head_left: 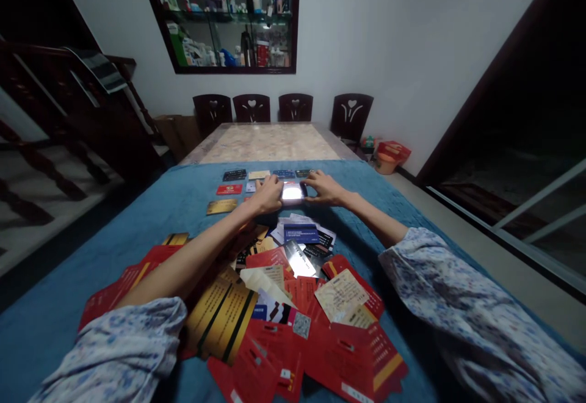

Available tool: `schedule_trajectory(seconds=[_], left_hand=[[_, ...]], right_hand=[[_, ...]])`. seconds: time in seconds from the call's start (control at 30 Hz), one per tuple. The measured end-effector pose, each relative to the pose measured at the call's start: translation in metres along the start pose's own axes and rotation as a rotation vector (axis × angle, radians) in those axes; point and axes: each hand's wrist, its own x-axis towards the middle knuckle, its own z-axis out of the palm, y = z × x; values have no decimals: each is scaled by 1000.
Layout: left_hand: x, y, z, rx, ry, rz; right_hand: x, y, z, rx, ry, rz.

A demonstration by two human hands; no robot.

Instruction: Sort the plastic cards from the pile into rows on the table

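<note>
Both my hands are stretched out over the blue cloth, at either end of a glossy card (pixel 293 193) with a bright white glare that hides its print. My left hand (pixel 271 195) grips its left edge with bent fingers. At the right edge, my right hand (pixel 324 188) pinches it between thumb and fingers. Around them lie spaced cards: a black card (pixel 235 174), a cream card (pixel 259 174), a blue card (pixel 284 174), a red card (pixel 229 189) and a gold card (pixel 222 207). Nearer me is a heap with a dark blue card (pixel 301 233) and a silver card (pixel 299 259).
Red card sleeves (pixel 339 354) and gold-and-black sleeves (pixel 222 314) spread under my forearms. The blue cloth (pixel 183 198) covers the near part of a stone-topped table (pixel 274 140). Several dark chairs (pixel 351 115) stand at the far end, below a glass-shelved wall cabinet (pixel 235 18).
</note>
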Motion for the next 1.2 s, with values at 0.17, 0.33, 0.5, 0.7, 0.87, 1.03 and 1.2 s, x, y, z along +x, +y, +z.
schedule_trajectory(seconds=[0.17,0.33,0.5,0.7,0.87,1.03,1.2], left_hand=[[12,-7,3,10,-13,-16],[25,-14,9,26,-9,-35],[37,-20,9,42,-16,-58],[53,-27,11,44,1,-76],[68,-35,16,44,9,-97],[81,-43,19,26,17,-114],[94,-47,23,13,19,-147]], right_hand=[[14,2,-2,-4,-46,31],[27,5,-1,-27,-78,49],[42,9,-1,-32,-109,71],[61,16,0,-42,-147,104],[77,22,3,-49,-146,122],[94,29,6,-49,-144,150],[109,34,9,-70,-166,165]])
